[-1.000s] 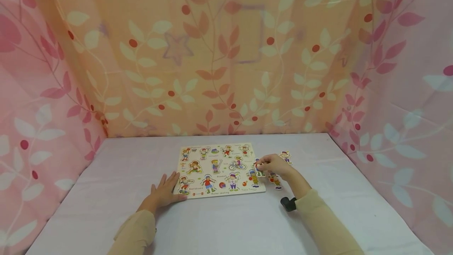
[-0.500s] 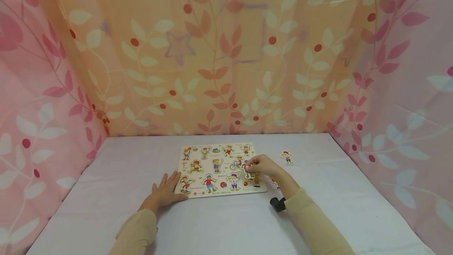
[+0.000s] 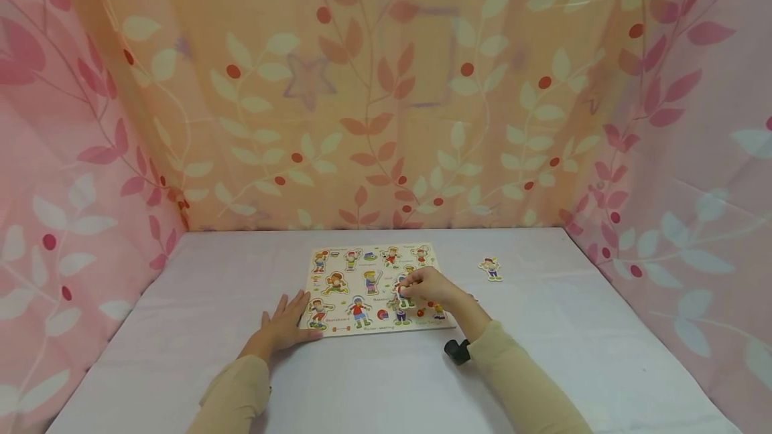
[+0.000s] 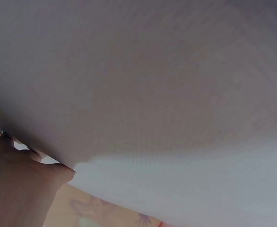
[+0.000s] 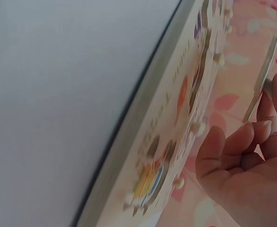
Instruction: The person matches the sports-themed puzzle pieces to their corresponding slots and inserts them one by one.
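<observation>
A wooden knob puzzle board [image 3: 416, 324] with figures of children doing sports lies on the table. My right hand [image 3: 431, 286] pinches a puzzle piece [image 3: 402, 294], a child in red, by the knob on its face. The right wrist view shows this piece [image 5: 263, 78] edge-on, held above the board, several of whose pieces have small round knobs [image 5: 197, 128]. At the board's left edge rests my left hand [image 3: 280, 323], fingers spread and thumb along the near corner. Only part of the left hand [image 4: 20, 184] appears in the left wrist view.
One loose puzzle piece [image 3: 491, 269] lies on the white cloth right of the board. A black device [image 3: 456, 352] sits at my right wrist. Floral curtains [image 3: 374, 119] stand behind the table and on both sides.
My right hand has carried the pinched piece left from the board's right edge to over its right-centre part. My left hand stays at the board's left edge.
</observation>
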A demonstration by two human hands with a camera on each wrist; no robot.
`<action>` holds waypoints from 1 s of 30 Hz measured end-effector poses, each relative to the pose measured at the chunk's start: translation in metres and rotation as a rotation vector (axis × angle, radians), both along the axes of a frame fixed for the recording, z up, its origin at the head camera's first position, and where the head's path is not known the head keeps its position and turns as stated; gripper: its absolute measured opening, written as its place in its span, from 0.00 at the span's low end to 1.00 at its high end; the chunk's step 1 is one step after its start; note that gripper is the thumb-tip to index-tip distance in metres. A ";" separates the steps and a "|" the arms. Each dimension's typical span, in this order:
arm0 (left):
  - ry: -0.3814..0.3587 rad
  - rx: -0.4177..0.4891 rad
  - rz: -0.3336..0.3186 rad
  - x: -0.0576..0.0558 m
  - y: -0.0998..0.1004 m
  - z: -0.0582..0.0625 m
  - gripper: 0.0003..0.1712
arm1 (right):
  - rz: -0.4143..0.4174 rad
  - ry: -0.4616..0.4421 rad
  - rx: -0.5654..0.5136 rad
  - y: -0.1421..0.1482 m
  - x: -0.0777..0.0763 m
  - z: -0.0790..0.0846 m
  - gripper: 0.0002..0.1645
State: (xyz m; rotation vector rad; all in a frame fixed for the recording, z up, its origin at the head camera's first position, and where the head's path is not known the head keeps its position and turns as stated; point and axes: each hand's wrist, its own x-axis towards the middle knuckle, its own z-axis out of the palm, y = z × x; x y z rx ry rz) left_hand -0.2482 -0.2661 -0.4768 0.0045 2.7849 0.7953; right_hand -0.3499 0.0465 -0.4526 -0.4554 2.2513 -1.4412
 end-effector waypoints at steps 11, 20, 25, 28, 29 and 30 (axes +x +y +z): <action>-0.009 -0.010 0.002 0.001 0.002 0.003 0.60 | -0.008 0.000 0.054 -0.033 0.008 -0.003 0.05; -0.010 -0.021 0.008 0.003 0.005 0.010 0.59 | -0.021 0.008 0.058 -0.063 0.017 -0.007 0.04; -0.009 -0.021 0.003 0.002 0.003 0.005 0.60 | -0.029 0.016 0.108 -0.074 0.021 -0.010 0.05; -0.010 -0.023 0.003 0.002 0.003 0.004 0.60 | -0.026 0.019 0.111 -0.079 0.022 -0.014 0.06; -0.010 -0.023 0.005 0.002 0.003 0.005 0.60 | -0.022 0.017 0.111 -0.081 0.022 -0.015 0.06; -0.010 -0.024 0.007 0.002 0.003 0.006 0.60 | -0.018 0.021 0.120 -0.083 0.022 -0.016 0.05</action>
